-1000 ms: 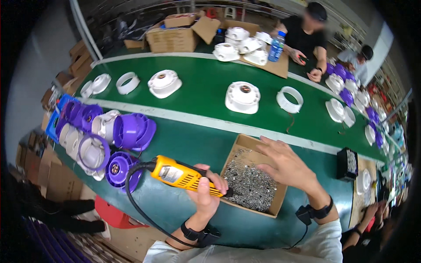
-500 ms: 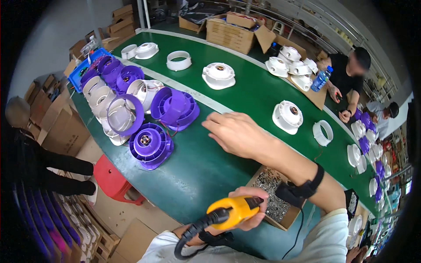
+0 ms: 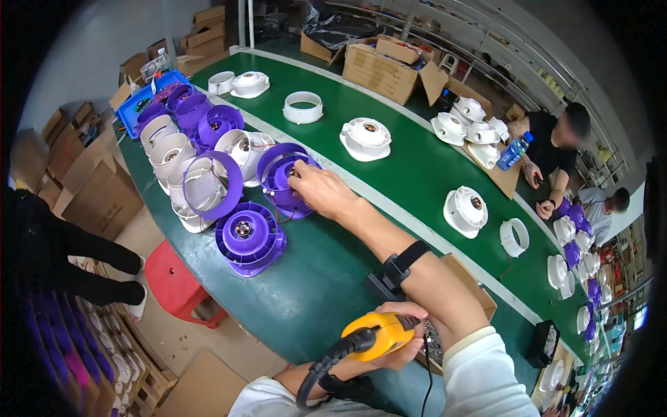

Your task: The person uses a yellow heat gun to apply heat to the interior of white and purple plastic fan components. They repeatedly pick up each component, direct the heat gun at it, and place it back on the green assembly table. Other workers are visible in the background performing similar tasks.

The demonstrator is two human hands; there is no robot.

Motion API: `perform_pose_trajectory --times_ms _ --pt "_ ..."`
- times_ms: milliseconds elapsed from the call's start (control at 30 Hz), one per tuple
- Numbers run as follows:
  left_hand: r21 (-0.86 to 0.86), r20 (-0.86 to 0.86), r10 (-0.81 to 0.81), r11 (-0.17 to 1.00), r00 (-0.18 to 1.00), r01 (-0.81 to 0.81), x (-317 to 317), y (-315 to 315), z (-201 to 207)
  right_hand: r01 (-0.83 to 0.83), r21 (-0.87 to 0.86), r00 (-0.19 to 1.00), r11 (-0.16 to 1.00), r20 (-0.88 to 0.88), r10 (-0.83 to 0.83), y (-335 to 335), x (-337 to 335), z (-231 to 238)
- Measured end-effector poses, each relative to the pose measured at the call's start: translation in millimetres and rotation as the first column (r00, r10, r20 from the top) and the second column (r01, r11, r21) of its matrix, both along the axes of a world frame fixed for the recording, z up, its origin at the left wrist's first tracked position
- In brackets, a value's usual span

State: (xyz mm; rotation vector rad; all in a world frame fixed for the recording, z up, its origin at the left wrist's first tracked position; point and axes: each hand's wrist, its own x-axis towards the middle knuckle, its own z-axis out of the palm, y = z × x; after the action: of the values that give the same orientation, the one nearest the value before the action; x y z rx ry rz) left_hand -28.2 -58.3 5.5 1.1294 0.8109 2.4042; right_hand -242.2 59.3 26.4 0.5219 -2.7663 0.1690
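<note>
My left hand (image 3: 403,351) grips a yellow electric screwdriver (image 3: 375,336) with a black cable, low in front of me; its tip is hidden. My right hand (image 3: 316,187) reaches across to the far row, its fingers bent against the inside of a purple fan housing (image 3: 276,158); the fingertips are partly hidden. Just nearer stands another purple housing (image 3: 249,240), a metal motor hub at its centre. To its left a purple ring (image 3: 233,186) leans on white housings. Partly under my right forearm lies a cardboard box (image 3: 479,285) of small metal screws.
A green conveyor belt (image 3: 410,156) carries white housings (image 3: 365,139) and white rings (image 3: 303,108) past the table. A blue crate (image 3: 128,115) stands at the far left, a red stool (image 3: 174,281) below the table edge. A co-worker (image 3: 556,146) sits across the belt.
My right hand has moved left and away from me, from above the bare tabletop onto the purple housing. The left hand still holds the screwdriver. The whole view has shifted slightly.
</note>
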Motion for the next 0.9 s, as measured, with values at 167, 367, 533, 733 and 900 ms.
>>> perform_pose_trajectory --times_ms 167,367,533,733,900 --pt "0.027 0.024 -0.044 0.999 0.999 0.044 -1.1 1.1 6.3 0.038 -0.162 0.999 0.986 -0.027 -0.043 13.3 26.7 24.3" --pt "0.043 0.010 -0.077 0.996 0.997 0.076 3.9 9.4 8.0 0.171 -0.295 0.974 0.940 -0.095 -0.207 54.4 107.8 65.4" --pt "0.046 0.007 -0.063 0.997 0.998 0.062 11.2 16.4 8.3 0.214 -0.418 0.919 0.883 -0.221 -0.327 88.5 170.0 84.4" --pt "0.122 0.043 -0.113 0.987 0.993 0.107 9.9 12.6 15.8 0.369 -0.363 0.897 0.855 -0.100 -0.430 98.6 290.7 98.8" --pt "0.049 0.009 -0.041 0.998 0.999 0.040 1.8 1.1 49.0 0.557 -0.286 0.830 0.780 0.219 -0.513 84.1 387.6 65.8"
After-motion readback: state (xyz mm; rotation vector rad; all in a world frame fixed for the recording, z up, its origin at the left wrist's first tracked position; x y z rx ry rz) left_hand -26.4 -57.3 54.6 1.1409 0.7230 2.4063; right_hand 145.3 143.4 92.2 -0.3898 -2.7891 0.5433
